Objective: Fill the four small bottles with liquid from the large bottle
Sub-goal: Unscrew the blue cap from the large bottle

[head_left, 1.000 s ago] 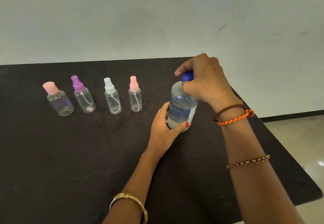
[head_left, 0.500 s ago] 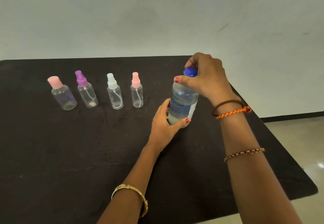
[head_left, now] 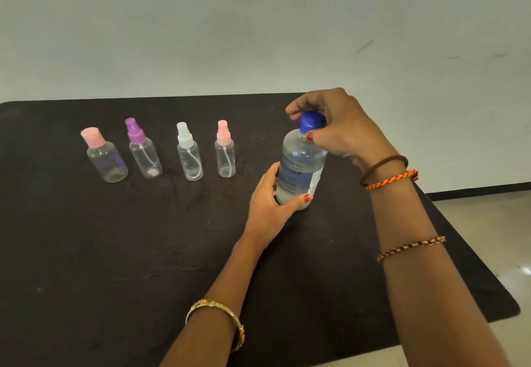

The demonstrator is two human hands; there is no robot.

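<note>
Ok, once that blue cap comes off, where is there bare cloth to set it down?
Bare black cloth lies in front of the four small bottles, left of the left hand. Crowded: the bottle row, and around the large bottle, where both hands grip, the right hand on the cap.

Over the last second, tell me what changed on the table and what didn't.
Only the right hand shifted its hold on the blue cap: its fingers re-gripped around it, as if twisting, and the cap is still on. The left hand kept holding the large bottle upright on the black table. The four small bottles stayed capped in their row.
</note>
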